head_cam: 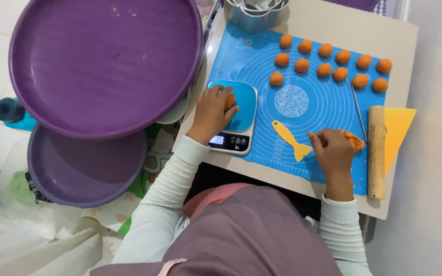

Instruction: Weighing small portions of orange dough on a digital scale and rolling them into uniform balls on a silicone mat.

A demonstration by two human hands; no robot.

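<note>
My left hand (212, 111) rests on the blue-topped kitchen scale (245, 110) and its fingers close around an orange dough piece (229, 100) sitting on the platform. My right hand (332, 149) lies on the blue baking mat (303, 97) and pinches a larger lump of orange dough (353, 140). Several orange dough balls (325, 68) sit in rows at the far side of the mat. A yellow plastic scraper (291, 139) lies between my two hands.
A wooden rolling pin (376, 151) and a yellow bench scraper (397, 128) lie at the mat's right edge, with a thin metal rod (359, 112) beside them. Two purple round trays (103, 66) (85, 166) stand left of the small table. A metal container (254, 13) sits at the back.
</note>
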